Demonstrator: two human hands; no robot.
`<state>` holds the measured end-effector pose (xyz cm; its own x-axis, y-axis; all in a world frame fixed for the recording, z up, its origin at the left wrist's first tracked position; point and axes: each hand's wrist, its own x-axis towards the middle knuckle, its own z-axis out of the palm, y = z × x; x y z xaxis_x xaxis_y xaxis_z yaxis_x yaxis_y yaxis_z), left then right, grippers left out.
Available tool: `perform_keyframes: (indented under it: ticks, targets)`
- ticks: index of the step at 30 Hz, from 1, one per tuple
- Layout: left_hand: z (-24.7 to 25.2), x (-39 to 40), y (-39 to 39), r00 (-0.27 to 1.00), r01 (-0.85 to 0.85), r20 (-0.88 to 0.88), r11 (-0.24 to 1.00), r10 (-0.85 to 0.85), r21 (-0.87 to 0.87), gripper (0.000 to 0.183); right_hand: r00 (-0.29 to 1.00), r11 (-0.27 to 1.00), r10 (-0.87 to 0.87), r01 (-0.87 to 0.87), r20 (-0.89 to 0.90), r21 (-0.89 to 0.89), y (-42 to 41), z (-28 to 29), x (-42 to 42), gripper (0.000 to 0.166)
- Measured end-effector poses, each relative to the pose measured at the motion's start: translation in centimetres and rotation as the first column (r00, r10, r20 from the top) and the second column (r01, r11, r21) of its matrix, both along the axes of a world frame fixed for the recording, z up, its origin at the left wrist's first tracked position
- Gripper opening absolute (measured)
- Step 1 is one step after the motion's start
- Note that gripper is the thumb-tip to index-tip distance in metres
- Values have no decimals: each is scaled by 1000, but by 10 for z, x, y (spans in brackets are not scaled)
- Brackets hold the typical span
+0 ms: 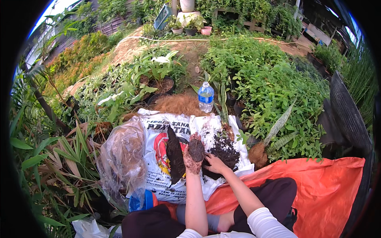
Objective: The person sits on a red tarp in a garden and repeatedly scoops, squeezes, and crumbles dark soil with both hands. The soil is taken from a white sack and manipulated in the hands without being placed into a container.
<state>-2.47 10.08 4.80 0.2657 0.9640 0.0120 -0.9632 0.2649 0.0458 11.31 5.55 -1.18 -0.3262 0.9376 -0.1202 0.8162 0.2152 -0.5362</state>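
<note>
My left hand (193, 157), smeared with wet soil, is turned palm up with a dark clump of soil and fibre (196, 150) resting in it. Just to its right, my right hand (215, 163) reaches over dark soil; its fingertips touch or enter the soil, and whether they hold any cannot be told. Loose black soil (227, 151) lies on a white printed plastic sack (154, 125). Left of my left hand, a long heap of dark soil or fibre (175, 154) lies on the same sack. A snake plant with exposed roots (224, 110) lies at the sack's far edge.
A plastic bottle (206, 98) stands beyond the sack, beside brown coconut fibre (178, 104). A clear plastic bag of fibre (123, 154) is on the left. Another snake plant with a fibre-wrapped base (259, 153) lies right, above an orange tarpaulin (321, 184). Leafy plants surround the spot.
</note>
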Motion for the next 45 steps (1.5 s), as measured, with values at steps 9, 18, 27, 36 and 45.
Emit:
perform_keyframes:
  ticks: [9, 18, 27, 36, 45]
  targets:
    - [13, -4, -7, 995, -14, 95, 1000, 15, -10, 45, 958, 986, -158, 142, 241, 82, -31, 7, -27, 52]
    - [17, -13, -9, 993, -46, 104, 999, 46, -8, 47, 827, 862, -504, 498, -247, -91, 0, -12, -1, 25]
    - [25, -6, -14, 990, -5, 141, 1000, 3, 20, 43, 1000, 994, 9, -9, 1, 113, 4, -22, -9, 72]
    - [19, -8, -12, 995, -19, 100, 999, 22, -37, 48, 906, 939, -342, 326, 248, 104, -39, 9, -56, 19]
    - [22, -1, -13, 992, 11, 124, 1000, -11, 2, 44, 143, 809, -531, 378, -835, -450, 0, -7, 17, 27]
